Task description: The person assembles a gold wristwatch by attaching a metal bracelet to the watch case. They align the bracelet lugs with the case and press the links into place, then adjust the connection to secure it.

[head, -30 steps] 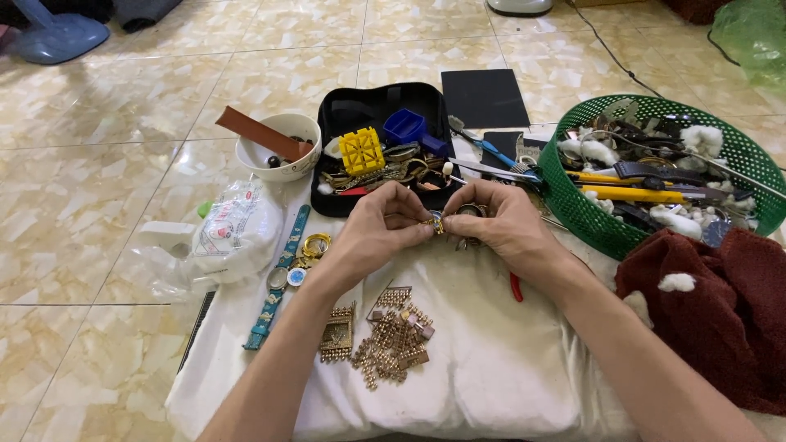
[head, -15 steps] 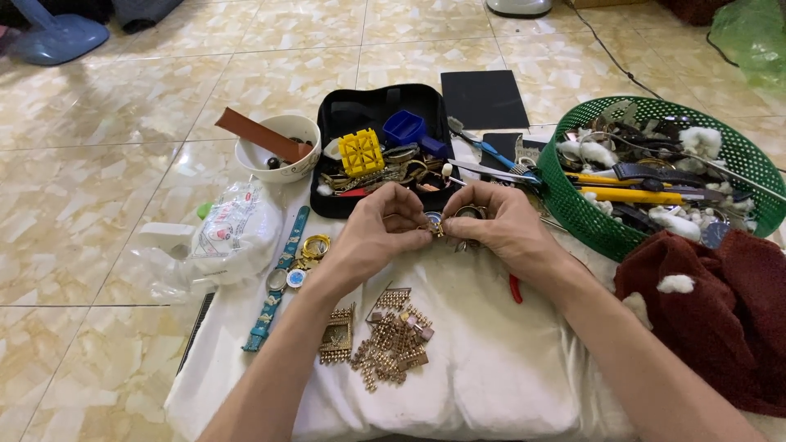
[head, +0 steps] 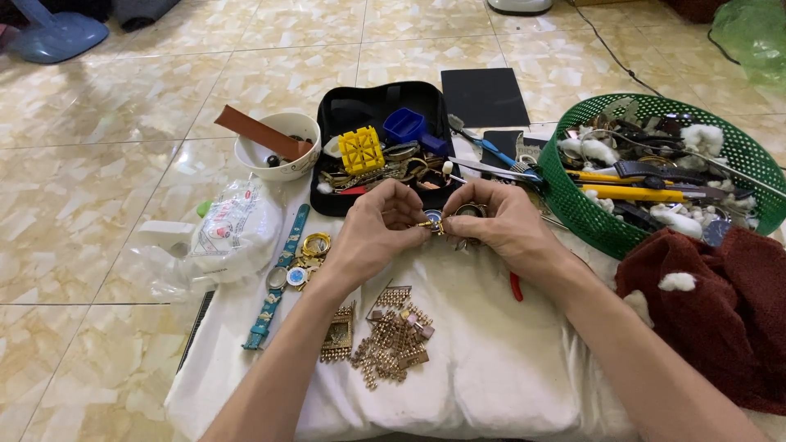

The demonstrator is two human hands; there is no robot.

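Floor: glossy cream marble-pattern tiles, with a white cloth spread over a cushion where I work.
Left hand: my grip is pinched shut on a small gold watch part, thumb and fingertips tight.
Right hand: my grip is closed on the same piece from the other side, a round metal watch case just under my fingers.
Where it sits: held just above the cloth, in front of the black zip case.
Nearby: gold bracelet links below my wrists, blue-strapped watch left, white bowl, green basket of tools right, maroon cloth.
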